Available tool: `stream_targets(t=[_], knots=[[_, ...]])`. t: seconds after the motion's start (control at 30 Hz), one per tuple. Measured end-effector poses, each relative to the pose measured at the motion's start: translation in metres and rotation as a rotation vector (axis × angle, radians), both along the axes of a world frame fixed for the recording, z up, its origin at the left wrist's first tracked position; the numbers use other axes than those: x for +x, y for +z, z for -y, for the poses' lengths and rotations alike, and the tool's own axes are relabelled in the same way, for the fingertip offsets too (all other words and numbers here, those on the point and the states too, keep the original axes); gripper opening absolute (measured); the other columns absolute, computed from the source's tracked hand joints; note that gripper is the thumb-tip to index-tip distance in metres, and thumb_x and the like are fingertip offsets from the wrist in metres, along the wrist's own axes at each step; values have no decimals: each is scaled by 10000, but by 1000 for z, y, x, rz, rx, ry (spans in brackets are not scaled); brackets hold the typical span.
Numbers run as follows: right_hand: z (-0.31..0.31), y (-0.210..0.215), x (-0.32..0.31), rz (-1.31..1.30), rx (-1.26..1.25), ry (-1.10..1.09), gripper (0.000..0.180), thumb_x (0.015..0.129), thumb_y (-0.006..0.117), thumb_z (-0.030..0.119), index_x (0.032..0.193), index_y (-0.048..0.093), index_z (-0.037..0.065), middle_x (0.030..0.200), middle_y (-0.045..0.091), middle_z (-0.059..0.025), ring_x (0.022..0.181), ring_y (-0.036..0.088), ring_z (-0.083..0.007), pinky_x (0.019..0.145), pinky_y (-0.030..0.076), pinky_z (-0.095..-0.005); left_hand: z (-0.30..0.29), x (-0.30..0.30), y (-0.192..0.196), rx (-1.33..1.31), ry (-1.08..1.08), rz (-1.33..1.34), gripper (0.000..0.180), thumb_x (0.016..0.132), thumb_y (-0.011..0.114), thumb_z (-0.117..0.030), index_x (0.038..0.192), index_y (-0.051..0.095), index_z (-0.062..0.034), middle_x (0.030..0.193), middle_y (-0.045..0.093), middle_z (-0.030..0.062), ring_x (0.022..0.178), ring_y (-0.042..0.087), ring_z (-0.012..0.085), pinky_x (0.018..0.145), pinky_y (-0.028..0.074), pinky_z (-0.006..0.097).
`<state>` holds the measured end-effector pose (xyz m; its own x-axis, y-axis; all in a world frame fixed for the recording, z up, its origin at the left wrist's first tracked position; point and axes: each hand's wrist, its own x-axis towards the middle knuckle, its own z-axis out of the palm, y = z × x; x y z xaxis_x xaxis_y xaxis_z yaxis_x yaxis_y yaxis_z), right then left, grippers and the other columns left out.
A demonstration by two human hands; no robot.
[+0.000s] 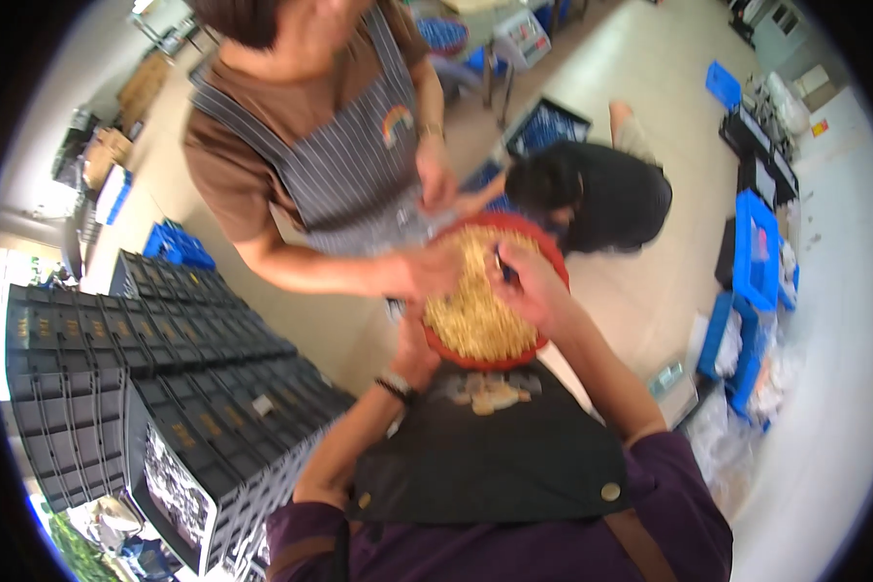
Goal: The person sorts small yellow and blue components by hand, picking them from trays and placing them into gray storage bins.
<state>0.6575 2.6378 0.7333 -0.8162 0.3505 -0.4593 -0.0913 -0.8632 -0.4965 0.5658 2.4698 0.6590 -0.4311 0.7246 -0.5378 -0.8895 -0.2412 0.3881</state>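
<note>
A round red basin sits in front of my apron, heaped with small yellow-gold pieces whose kind is too blurred to name. My left hand grips the basin's near-left rim, its fingers partly hidden beneath it. Over the right part of the heap, my right hand has its fingers drawn together by a small dark blue thing, which I cannot make out. From the left, a co-worker's blurred hand reaches into the pieces. The co-worker's other hand is near some clear plastic.
Stacked black crates stand at my left. Beyond the basin a second person in black crouches beside a dark crate. Blue bins and plastic bags line the right wall. A scale rests on a far table.
</note>
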Motion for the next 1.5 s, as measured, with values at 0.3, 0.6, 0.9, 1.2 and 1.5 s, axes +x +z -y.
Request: stream_targets(t=[0.3,0.6,0.9,1.2,1.5], knots=[[-38,37,-73,-169,139,148,194,929,565,199,1013,536,27,762,515,-6,648,516,-93,516,422,-181,-12,-19,14,-48,10,-7,518,955,450,-429,1311,436,-54,1269,547,128,1132,552,278,975,451,449],[-19,2,-2,155,83,249,206,932,473,236,844,526,58,700,508,-42,603,507,-140,430,355,-215,-11,-11,2,8,92,210,451,979,426,-332,1323,416,-41,1316,510,146,1186,512,299,1019,409,475],[-59,-8,-9,151,744,462,171,944,527,195,895,591,45,597,418,49,492,366,-19,429,243,-184,-53,-4,51,17,201,125,489,985,387,-366,1328,409,-19,1328,498,156,1177,520,319,994,434,484],[-144,-2,-17,-98,1856,388,98,805,640,148,896,670,122,679,564,-37,600,581,-144,545,446,-295,-136,19,41,-89,358,-59,471,975,433,-367,1314,422,-41,1309,512,122,1179,516,279,993,432,436],[-136,-29,-46,-409,2110,454,107,784,521,132,812,624,120,760,566,-64,729,620,-251,589,485,-367,-152,34,43,-115,436,-4,378,979,422,-292,1292,466,-85,1289,539,72,1175,520,220,1007,413,393]])
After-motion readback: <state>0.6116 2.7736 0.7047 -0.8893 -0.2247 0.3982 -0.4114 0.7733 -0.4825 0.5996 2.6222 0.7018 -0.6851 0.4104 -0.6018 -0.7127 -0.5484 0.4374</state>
